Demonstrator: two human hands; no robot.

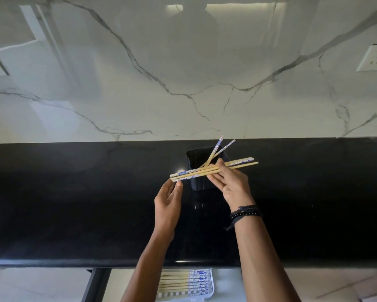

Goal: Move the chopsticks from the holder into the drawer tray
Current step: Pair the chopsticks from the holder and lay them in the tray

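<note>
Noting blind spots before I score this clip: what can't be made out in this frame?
Head view only.
1. Holder: the bundle and right hand cover its front. It is black on a black counter, so its inside is unreadable.
2. Bundle: the sticks overlap, so the count is unclear.
3. Tray: cut off by the counter edge, the left arm and the frame bottom. Its sticks are too blurred to count.

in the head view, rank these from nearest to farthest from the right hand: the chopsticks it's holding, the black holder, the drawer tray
1. held chopsticks: gripped in the right hand, lying crosswise.
2. black holder: on the counter, just beyond and left of that hand.
3. drawer tray: farthest, below the counter's front edge, close to the person.
</note>
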